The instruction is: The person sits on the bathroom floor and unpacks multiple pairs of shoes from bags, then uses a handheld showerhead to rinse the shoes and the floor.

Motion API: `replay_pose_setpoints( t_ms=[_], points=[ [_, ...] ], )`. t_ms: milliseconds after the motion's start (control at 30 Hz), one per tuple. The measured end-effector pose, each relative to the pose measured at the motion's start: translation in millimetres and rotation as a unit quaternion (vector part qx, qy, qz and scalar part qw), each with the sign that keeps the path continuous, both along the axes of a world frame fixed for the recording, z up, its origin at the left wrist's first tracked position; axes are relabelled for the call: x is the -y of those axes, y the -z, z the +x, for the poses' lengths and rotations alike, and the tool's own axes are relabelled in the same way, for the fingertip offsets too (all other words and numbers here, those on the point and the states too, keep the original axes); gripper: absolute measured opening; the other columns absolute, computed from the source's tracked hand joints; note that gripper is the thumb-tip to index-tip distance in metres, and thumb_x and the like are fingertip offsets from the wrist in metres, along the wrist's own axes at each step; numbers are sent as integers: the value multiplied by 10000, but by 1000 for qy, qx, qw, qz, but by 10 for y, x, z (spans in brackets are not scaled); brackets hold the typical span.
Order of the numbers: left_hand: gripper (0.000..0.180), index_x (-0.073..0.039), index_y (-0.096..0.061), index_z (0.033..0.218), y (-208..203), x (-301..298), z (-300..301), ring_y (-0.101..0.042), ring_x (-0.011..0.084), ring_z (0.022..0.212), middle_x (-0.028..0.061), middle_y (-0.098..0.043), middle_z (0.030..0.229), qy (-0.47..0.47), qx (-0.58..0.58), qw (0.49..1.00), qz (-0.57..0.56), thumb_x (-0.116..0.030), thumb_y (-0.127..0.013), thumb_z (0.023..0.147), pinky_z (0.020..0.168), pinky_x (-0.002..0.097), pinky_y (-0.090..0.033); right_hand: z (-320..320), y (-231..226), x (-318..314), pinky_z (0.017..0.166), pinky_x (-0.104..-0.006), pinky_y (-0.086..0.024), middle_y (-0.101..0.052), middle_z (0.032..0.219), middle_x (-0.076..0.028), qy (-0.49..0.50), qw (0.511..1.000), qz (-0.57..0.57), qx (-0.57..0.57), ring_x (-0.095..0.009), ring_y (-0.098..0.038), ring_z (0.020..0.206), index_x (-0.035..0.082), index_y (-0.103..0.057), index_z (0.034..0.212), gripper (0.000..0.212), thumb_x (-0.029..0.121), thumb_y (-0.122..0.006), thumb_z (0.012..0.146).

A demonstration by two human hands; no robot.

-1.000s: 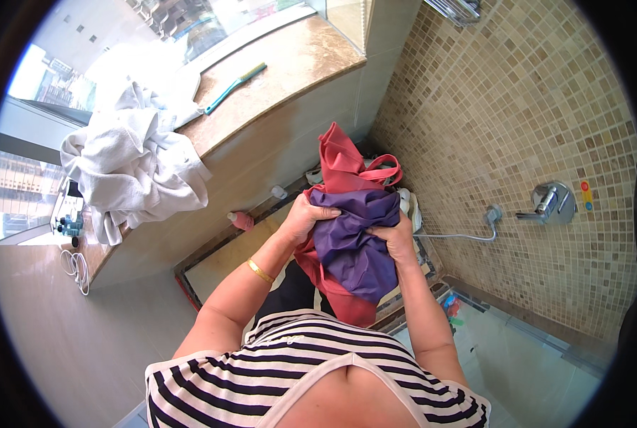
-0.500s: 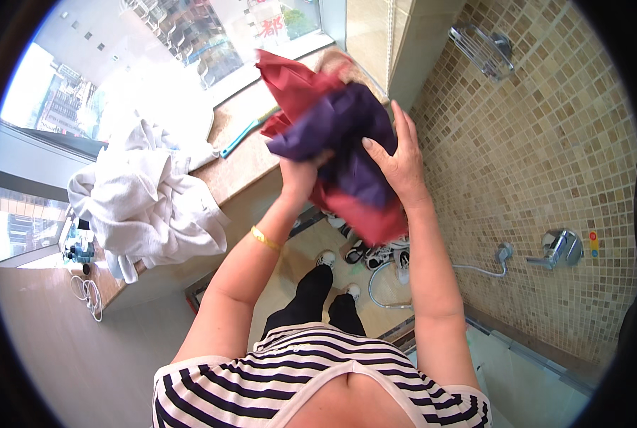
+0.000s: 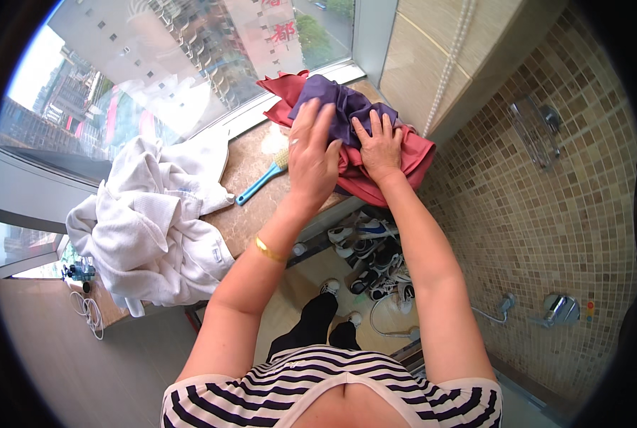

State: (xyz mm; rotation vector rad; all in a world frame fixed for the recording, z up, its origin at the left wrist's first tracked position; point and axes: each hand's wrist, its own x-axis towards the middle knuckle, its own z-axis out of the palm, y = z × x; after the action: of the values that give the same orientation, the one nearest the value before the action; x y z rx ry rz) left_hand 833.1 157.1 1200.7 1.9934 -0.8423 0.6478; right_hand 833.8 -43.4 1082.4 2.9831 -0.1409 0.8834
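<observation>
Purple-red cloth point(image 3: 341, 98) partly hidden behind left hand point(image 3: 312, 162); right hand point(image 3: 382, 153) atop; all fingers point(image 3: 323, 123) unclenched.

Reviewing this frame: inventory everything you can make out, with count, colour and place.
Glass window panes: several, clear, upper left
Marble ledge: 1, brown, below panes
Crumpled fabric bundle: 1, red and purple, ledge's right
Rumpled cloth heap: 1, white, ledge's left
Bristle brush: 1, blue handle, between heap and bundle
Sports shoes: several, mostly black and white, below ledge
Mosaic wall: 1, brown, right
Metal rack: 1, silver, wall
Lever tap: 1, silver, below rack
Left hand: 1, bare, over bundle
Right hand: 1, bare, on bundle
</observation>
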Motion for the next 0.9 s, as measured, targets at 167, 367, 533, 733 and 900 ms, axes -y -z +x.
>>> replay_pose_setpoints(
  t_ms=[167,367,533,733,900],
  points=[
    [620,-346,-468,1576,417,303,1207,-219,386,1590,167,-305,1697,-63,0,948,312,-527,-598,998,1230,669,-172,805,38,269,1095,-552,-452,-524,1522,-109,-123,991,11,41,-450,-476,1375,259,-661,1402,456,201,-607,953],
    [737,-393,-266,1663,1160,524,1670,17,413,1623,163,-25,1768,-92,-111,907,395,-690,-453,1015,1158,813,-93,1084,-92,591,1141,-556,-400,-548,1492,-133,-152,982,115,20,-454,-472,1383,200,-668,1383,478,279,-681,912],
    [727,-387,-254,1667,1296,485,1856,79,408,1621,155,44,1771,-97,-123,901,404,-667,-451,1026,1145,830,-72,681,23,65,1166,-641,-338,-429,1596,-184,0,991,133,0,-500,-396,1444,238,-541,1525,672,497,-702,925],
    [755,-372,-214,1680,1187,741,2007,122,428,1613,170,109,1763,-76,-196,891,403,-663,-455,1026,1138,837,-63,926,229,425,1177,-541,-396,-405,1615,-194,-48,985,166,-27,-514,-399,1442,236,-526,1529,618,359,-698,948],
    [840,-373,-221,1678,1104,207,2338,84,455,1610,197,90,1759,24,-228,852,472,-749,-474,970,1121,841,-132,102,-635,-834,872,-451,-512,-632,1051,-132,-238,910,305,148,-361,-615,991,90,-658,1037,226,96,-703,815]
  ],
)
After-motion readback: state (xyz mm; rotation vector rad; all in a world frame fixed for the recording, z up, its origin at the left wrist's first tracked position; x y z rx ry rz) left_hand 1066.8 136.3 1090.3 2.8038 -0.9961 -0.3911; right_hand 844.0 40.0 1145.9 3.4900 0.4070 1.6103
